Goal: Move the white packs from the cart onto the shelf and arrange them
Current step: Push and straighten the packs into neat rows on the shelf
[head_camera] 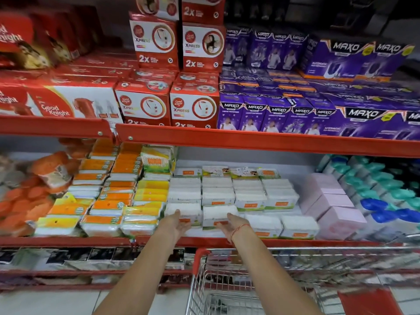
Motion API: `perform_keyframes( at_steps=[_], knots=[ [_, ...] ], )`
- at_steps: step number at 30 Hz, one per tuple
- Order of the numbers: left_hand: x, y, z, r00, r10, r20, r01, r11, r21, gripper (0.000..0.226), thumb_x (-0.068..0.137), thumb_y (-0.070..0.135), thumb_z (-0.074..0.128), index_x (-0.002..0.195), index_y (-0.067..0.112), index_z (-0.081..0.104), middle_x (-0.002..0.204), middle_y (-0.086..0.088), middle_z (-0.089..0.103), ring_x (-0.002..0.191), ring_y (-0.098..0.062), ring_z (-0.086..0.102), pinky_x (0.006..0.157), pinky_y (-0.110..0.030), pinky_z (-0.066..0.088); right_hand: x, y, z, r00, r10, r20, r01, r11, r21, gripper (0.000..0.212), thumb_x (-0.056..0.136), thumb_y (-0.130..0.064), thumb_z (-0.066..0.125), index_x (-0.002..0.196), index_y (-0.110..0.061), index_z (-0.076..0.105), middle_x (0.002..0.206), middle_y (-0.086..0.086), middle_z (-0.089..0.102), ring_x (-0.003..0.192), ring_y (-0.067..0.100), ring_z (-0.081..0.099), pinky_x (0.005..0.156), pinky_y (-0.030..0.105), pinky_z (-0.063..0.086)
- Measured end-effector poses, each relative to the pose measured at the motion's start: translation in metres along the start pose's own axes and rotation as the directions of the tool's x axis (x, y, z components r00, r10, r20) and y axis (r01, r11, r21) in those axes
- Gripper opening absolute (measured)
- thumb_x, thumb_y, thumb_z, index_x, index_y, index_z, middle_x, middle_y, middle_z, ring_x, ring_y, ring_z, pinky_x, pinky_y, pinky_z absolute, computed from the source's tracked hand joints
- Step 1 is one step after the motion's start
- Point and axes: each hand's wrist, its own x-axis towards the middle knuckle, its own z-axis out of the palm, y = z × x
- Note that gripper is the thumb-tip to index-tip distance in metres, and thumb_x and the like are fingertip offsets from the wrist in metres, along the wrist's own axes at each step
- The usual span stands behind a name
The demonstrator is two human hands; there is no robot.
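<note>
White packs (pixel 231 196): clear-wrapped, orange and green labels on the front faces, stocked in rows on the middle shelf (pixel 250 242), centre section. Rear rows stand four across and stacked; the front row holds four packs, two on the left and two lower ones to the right. The two front-left packs (pixel 218 212) lie side by side, near the shelf's red front lip.

Left hand (pixel 178 222): palm turned inward, fingers extended and spread, at the front face of the left-most front pack; gripping nothing. Whether it touches the wrap cannot be told.

Right hand (pixel 230 223): palm up and inward, fingers loose and open, at the front of the second pack; holding nothing. A red thread (pixel 238 230) circles the wrist.

Cart (pixel 250 280): wire basket with red corner trim, directly below the right forearm, in front of the shelving. Contents blurred; not identifiable.

Left of the white packs: orange and yellow packs (pixel 113 196), stacked in slanting columns. Further left, orange pouches (pixel 34 189), blurred.

Right of the white packs: pink boxes (pixel 329 205), then bottles with teal and blue caps (pixel 386 196).

Upper shelf: red Good Knight boxes (pixel 145 103) on the left, purple Maxo boxes (pixel 284 114) on the right, both stacked in tiers.

Lowest shelf: dark and silver sachets (pixel 79 258), blurred.
</note>
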Motion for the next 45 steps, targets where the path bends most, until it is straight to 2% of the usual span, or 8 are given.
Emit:
perform_keyframes(
  at_steps=[11,15,20,25,28,33,39,45],
  knots=[
    [0.009,0.012,0.007,0.999,0.036,0.0,-0.036,0.996,0.079,0.046,0.099,0.012,0.042,0.139,-0.009,0.03,0.15,-0.028,0.026,0.134,-0.042,0.036,0.11,-0.049,0.036,0.028,-0.005,0.02,1.0,-0.02,0.0,0.02,0.999,-0.04,0.033,0.095,-0.008,0.05,0.121,0.012,0.047,0.127,0.028,0.055,0.112,0.039,0.058,0.096,0.048,0.049],
    [0.001,0.009,0.001,0.999,0.018,0.034,-0.023,0.989,0.149,0.053,0.099,0.022,0.044,0.137,-0.012,0.031,0.128,-0.034,0.049,0.091,-0.037,0.058,0.074,-0.026,0.059,0.018,-0.004,0.008,0.999,-0.006,0.044,0.009,0.997,-0.077,0.039,0.093,-0.009,0.056,0.125,0.012,0.046,0.13,0.028,0.051,0.118,0.039,0.054,0.099,0.045,0.048],
    [-0.026,-0.019,0.008,0.989,-0.091,0.118,0.079,0.991,0.105,0.069,0.098,0.037,0.042,0.139,-0.016,0.024,0.144,-0.034,0.035,0.121,-0.041,0.049,0.113,-0.043,0.034,0.0,-0.006,-0.033,0.99,0.059,0.13,-0.05,0.996,-0.071,0.051,0.092,-0.014,0.057,0.129,0.014,0.036,0.146,0.033,0.028,0.134,0.04,0.035,0.106,0.044,0.042],
    [-0.049,-0.065,0.047,0.96,-0.201,0.194,0.185,0.978,0.099,0.069,0.097,0.034,0.045,0.138,-0.018,0.023,0.145,-0.035,0.033,0.132,-0.045,0.038,0.114,-0.048,0.03,-0.002,-0.041,-0.099,0.986,0.038,0.16,-0.041,0.999,0.017,0.06,0.094,-0.023,0.051,0.137,0.012,0.028,0.147,0.031,0.029,0.133,0.037,0.038,0.112,0.039,0.036],
    [-0.058,-0.095,0.077,0.937,-0.259,0.236,0.239,0.965,0.109,0.072,0.096,0.034,0.048,0.139,-0.018,0.021,0.145,-0.035,0.031,0.133,-0.044,0.037,0.115,-0.047,0.029,0.004,-0.066,-0.139,0.996,0.001,0.085,-0.006,0.998,0.056,0.056,0.094,-0.024,0.05,0.137,0.006,0.032,0.147,0.028,0.033,0.133,0.035,0.039,0.093,0.039,0.052],
    [-0.061,-0.127,0.118,0.941,-0.247,0.231,0.225,0.967,0.118,0.07,0.096,0.028,0.049,0.143,-0.012,0.016,0.148,-0.034,0.025,0.133,-0.044,0.037,0.114,-0.047,0.029,0.023,-0.097,-0.181,0.988,-0.124,-0.087,0.13,0.99,0.057,0.045,0.096,-0.013,0.048,0.133,0.009,0.035,0.142,0.029,0.039,0.13,0.041,0.04,0.109,0.048,0.037],
    [-0.046,-0.129,0.139,0.978,-0.174,0.116,0.165,0.983,0.082,0.054,0.101,0.017,0.039,0.145,-0.004,0.017,0.152,-0.03,0.021,0.134,-0.044,0.036,0.114,-0.049,0.029,0.039,-0.111,-0.169,0.985,-0.137,-0.105,0.132,0.99,-0.056,0.034,0.098,-0.004,0.043,0.131,0.006,0.041,0.138,0.025,0.046,0.113,0.034,0.051,0.087,0.031,0.053],
    [-0.034,-0.115,0.151,0.99,-0.124,0.061,0.117,0.987,0.107,0.051,0.102,0.018,0.037,0.145,-0.003,0.02,0.151,-0.029,0.024,0.132,-0.041,0.041,0.113,-0.045,0.032,0.053,-0.12,-0.151,0.99,-0.107,-0.089,0.101,0.992,-0.072,0.034,0.096,-0.001,0.045,0.128,0.01,0.042,0.136,0.029,0.046,0.124,0.041,0.047,0.105,0.045,0.041]
  ],
)
